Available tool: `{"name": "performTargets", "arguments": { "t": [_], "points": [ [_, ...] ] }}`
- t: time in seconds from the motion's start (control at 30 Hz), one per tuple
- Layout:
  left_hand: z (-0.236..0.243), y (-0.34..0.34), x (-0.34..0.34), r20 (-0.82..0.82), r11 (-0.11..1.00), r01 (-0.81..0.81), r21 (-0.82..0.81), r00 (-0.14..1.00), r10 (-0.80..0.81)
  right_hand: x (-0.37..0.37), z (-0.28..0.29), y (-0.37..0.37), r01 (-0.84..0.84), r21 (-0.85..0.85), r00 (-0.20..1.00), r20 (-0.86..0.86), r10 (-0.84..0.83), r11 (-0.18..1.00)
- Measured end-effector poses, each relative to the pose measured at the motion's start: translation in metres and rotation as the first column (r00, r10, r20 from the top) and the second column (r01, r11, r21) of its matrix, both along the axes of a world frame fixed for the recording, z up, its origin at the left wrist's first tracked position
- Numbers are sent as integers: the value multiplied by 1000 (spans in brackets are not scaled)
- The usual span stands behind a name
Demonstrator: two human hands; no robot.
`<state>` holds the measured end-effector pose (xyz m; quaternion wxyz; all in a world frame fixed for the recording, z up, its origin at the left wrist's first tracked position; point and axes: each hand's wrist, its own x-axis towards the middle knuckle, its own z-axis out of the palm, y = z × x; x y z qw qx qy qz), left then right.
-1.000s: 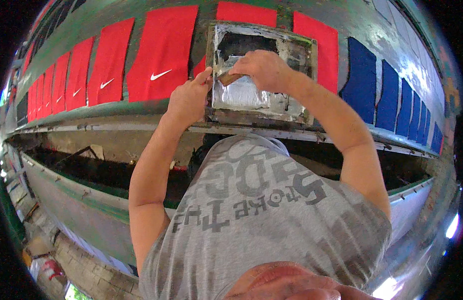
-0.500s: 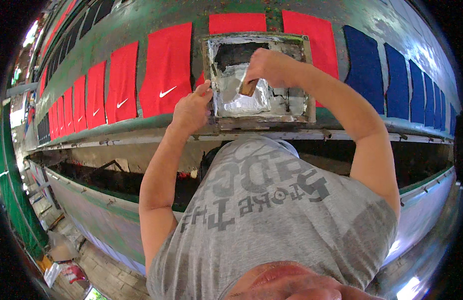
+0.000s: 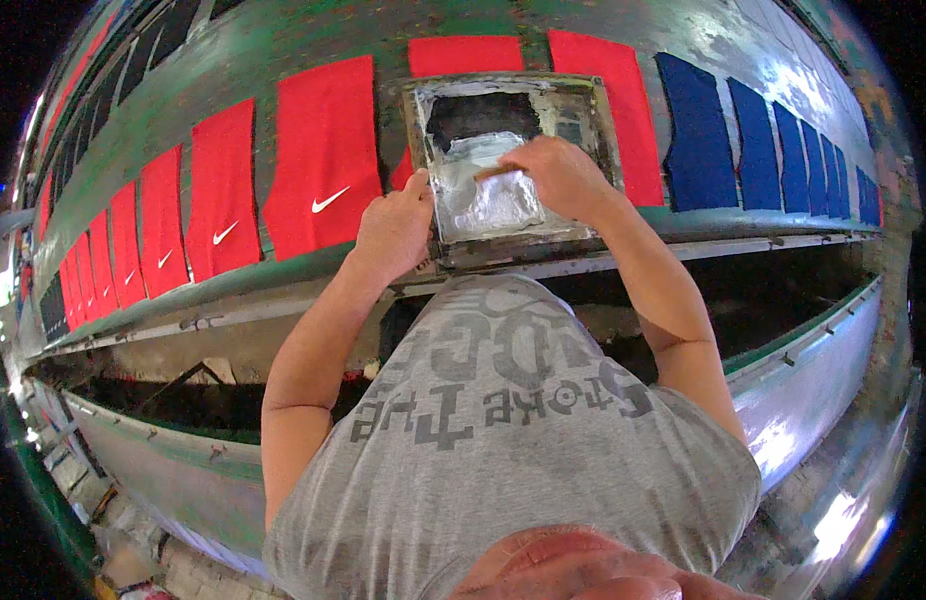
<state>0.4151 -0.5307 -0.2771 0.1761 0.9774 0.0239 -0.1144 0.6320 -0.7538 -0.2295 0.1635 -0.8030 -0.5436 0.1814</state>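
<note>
A squarish screen frame (image 3: 598,140) lies on the long green table, with silvery white paste (image 3: 498,205) and a dark patch inside its border. My left hand (image 3: 393,225) grips the frame's left edge, fingers curled round it. Inside the frame, my right hand (image 3: 563,175) holds a small brown squeegee (image 3: 495,172) tilted over the paste; its lower edge is partly hidden by glare. Red fabric panels (image 3: 323,150) lie left of and behind the frame, several bearing a white curved mark. Another red panel (image 3: 633,150) lies just right of it.
Dark blue panels (image 3: 698,130) run in a row to the right, black pieces (image 3: 143,70) along the far upper left. A metal rail (image 3: 683,250) edges the table nearest me. Below it is a dark trough (image 3: 163,400) with a pale outer panel (image 3: 183,480).
My right hand has moved the squeegee rightward from the frame's left side, then turned it flatter and a little farther from me. My left hand stays at the left edge. The view has shifted slightly.
</note>
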Motion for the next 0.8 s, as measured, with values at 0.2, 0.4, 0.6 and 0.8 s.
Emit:
{"name": "performTargets", "arguments": {
  "t": [0.2,0.4,0.6,0.8],
  "points": [
    [-3,-1,-3,152,1000,-2,2,988,2,-25,-20,21,55,131,993,97,-68,990],
    [-2,0,-2,67,999,-18,-37,998,20,-61,3,-15,-105,37,992,75,102,994],
    [-1,-3,-3,102,999,-44,-23,994,46,-13,-1,16,-42,-34,997,56,44,999],
    [3,-4,-1,71,1000,-28,0,997,28,-49,-23,6,-10,199,993,116,-14,980]
  ]
}}
